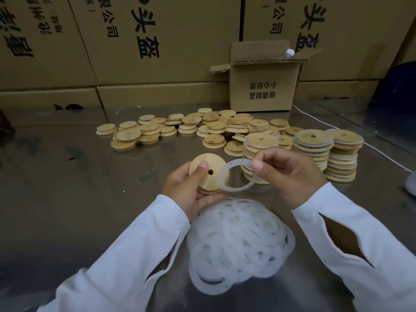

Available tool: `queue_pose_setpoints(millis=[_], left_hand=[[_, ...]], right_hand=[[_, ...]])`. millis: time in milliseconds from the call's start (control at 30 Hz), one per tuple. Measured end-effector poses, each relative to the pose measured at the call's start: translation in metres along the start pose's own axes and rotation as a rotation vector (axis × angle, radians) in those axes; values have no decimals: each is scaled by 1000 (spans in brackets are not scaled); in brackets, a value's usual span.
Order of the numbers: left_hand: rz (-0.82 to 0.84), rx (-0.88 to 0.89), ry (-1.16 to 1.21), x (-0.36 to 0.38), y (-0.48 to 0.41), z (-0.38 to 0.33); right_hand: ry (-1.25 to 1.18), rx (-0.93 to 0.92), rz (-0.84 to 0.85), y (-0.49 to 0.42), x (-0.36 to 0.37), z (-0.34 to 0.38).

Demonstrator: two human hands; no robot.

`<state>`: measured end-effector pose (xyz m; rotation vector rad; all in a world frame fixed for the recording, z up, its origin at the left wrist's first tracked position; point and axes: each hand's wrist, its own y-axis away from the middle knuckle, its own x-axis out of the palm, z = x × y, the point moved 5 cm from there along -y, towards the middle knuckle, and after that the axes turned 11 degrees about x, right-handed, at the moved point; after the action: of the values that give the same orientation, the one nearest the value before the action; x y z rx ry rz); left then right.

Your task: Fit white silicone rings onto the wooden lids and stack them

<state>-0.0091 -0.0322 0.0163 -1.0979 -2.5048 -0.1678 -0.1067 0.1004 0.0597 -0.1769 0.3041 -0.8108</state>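
Evidently limp and light, the silicone ring [231, 190] hangs pinched by fingers of the right hand [288, 174]; the left hand [182, 188] clamps its fingers round the stiff wooden lid [208, 174] at the rim.

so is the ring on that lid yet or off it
Off. The right hand pinches the ring beside the lid held by the left hand; it overlaps the lid's edge, not seated round it.

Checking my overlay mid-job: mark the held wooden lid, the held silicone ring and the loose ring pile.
wooden lid [213, 162]: head view, top face above its hole.
silicone ring [234, 189]: head view, lower band.
ring pile [238, 239]: head view, middle of heap.
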Motion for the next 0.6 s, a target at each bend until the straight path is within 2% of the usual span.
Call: queue_pose_setpoints(millis=[133,300,433,600], left_hand=[[86,-32,13,9,3,2],[181,-137,-15,15,6,9],[284,-12,-164,20,11,9],[321,68,-198,20,12,8]], right_hand=[[-73,12,8,1,7,-1],[-118,95,-62,1,10,-10],[-141,216,-80,-1,9,-20],[-129,238,-113,-1,8,-22]])
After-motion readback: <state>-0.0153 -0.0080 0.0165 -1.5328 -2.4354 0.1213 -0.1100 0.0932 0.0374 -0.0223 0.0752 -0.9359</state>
